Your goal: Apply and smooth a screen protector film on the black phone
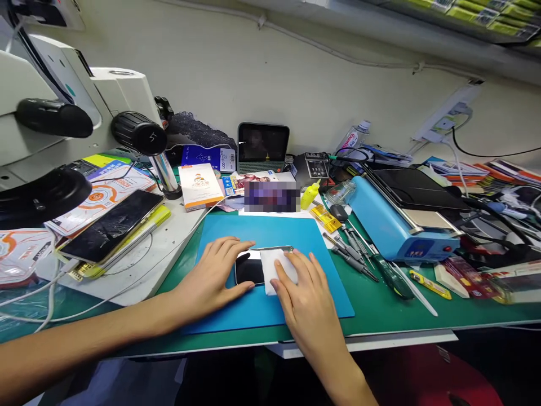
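Observation:
A smartphone [249, 272] lies flat on the blue mat [270, 225], its dark, glossy screen facing up. My left hand [217, 270] spans its left end, fingers along the far edge and thumb along the near edge. Under the fingers of my right hand [306, 287], a folded white wipe [273, 270] is pressed against the right part of the screen. The wipe and that hand hide much of the phone's right end.
Screwdrivers [353, 254] and a blue heating machine [393, 225] lie to the right. At the left are a microscope stand [164, 169] and a cracked phone [112, 225]. A yellow bottle [310, 194] and a small display [263, 144] stand behind the mat.

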`<state>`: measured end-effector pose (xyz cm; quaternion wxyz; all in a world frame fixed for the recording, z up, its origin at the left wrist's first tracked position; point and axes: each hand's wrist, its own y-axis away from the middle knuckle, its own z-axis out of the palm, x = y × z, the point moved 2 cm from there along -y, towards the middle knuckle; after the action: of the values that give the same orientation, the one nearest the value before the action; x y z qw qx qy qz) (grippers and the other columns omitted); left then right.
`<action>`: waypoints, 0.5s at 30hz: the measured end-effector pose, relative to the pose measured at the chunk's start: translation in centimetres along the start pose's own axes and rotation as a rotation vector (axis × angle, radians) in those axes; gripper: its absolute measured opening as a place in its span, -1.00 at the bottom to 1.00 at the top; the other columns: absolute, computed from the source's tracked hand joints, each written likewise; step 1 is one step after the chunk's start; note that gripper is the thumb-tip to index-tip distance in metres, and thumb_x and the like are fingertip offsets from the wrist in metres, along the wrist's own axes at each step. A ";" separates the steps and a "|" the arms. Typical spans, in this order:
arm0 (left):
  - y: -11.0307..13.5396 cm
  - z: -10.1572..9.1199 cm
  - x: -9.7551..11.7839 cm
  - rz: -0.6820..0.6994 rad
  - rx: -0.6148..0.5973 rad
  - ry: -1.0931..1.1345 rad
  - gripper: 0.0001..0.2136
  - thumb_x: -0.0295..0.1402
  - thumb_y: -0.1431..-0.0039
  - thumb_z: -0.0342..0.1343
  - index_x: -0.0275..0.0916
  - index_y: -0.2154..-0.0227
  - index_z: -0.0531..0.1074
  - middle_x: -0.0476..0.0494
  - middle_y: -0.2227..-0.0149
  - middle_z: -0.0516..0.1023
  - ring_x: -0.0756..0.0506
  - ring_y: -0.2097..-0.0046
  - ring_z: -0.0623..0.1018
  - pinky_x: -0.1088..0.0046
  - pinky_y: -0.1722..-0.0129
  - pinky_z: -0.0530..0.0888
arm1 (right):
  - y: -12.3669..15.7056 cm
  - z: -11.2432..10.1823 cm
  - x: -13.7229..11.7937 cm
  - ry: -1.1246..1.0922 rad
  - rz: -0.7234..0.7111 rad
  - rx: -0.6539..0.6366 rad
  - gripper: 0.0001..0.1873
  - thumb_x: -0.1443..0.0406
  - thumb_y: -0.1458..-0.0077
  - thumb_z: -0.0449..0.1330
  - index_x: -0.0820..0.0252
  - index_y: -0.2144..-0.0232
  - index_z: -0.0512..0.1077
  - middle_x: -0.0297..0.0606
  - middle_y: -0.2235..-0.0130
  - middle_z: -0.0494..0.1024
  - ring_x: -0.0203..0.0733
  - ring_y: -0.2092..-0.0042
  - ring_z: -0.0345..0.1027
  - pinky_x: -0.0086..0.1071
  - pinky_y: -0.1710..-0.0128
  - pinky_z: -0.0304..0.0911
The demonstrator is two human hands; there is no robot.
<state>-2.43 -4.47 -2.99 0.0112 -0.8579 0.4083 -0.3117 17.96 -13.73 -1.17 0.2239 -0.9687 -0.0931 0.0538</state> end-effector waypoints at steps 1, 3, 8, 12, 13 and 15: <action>0.0 0.0 0.0 0.005 0.004 -0.001 -0.41 -0.17 -0.35 0.20 -0.09 -0.35 0.14 -0.24 -0.23 0.40 -0.31 -0.30 0.33 -0.06 -0.26 0.34 | -0.3 0.1 -0.1 -0.011 0.007 -0.014 -0.61 0.20 -0.47 0.05 0.23 -0.12 0.56 0.00 -0.26 0.50 0.12 -0.34 0.28 0.19 -0.38 0.18; 0.0 -0.1 0.0 0.012 0.014 0.002 -0.42 -0.16 -0.35 0.20 -0.11 -0.34 0.16 -0.25 -0.22 0.41 -0.31 -0.29 0.33 -0.06 -0.26 0.34 | -1.0 0.4 -0.2 -0.030 0.022 -0.055 -0.59 0.19 -0.48 0.04 0.22 -0.14 0.55 0.00 -0.33 0.42 0.14 -0.40 0.21 0.22 -0.40 0.14; 0.0 -0.4 0.1 0.025 0.026 0.007 -0.43 -0.15 -0.35 0.21 -0.15 -0.33 0.20 -0.27 -0.21 0.44 -0.31 -0.26 0.36 -0.06 -0.24 0.36 | 0.5 -0.1 0.1 -0.014 0.060 -0.101 -0.55 0.17 -0.50 0.00 0.17 -0.26 0.46 -0.03 -0.45 0.21 0.13 -0.48 0.03 0.24 -0.42 0.08; 0.1 -0.5 0.2 0.054 0.046 0.000 -0.44 -0.14 -0.36 0.19 -0.13 -0.33 0.22 -0.26 -0.20 0.45 -0.31 -0.25 0.39 -0.05 -0.23 0.36 | 1.9 -0.2 1.5 -0.009 0.133 -0.111 -0.50 0.14 -0.51 -0.04 0.21 -0.32 0.38 -0.06 -0.47 0.16 0.15 -0.51 -0.08 0.24 -0.43 0.05; 0.2 -0.5 0.2 0.056 0.051 -0.001 -0.45 -0.14 -0.37 0.18 -0.13 -0.33 0.22 -0.26 -0.20 0.45 -0.31 -0.25 0.39 -0.04 -0.23 0.36 | 1.8 0.0 2.0 -0.019 0.142 -0.121 -0.48 0.14 -0.52 -0.06 0.23 -0.34 0.35 -0.06 -0.46 0.19 0.13 -0.51 -0.09 0.22 -0.43 0.04; 0.2 -0.5 0.2 0.059 0.052 -0.002 -0.46 -0.13 -0.38 0.17 -0.13 -0.33 0.21 -0.27 -0.20 0.45 -0.31 -0.25 0.39 -0.03 -0.22 0.37 | 1.3 0.6 2.6 -0.037 0.148 -0.138 -0.44 0.13 -0.53 -0.11 0.24 -0.40 0.25 -0.06 -0.43 0.24 0.07 -0.51 -0.06 0.18 -0.44 0.04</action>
<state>-2.74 -4.64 -2.56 0.0432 -0.8453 0.4250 -0.3208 20.62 -14.15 -2.44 0.1503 -0.9848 -0.0288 0.0817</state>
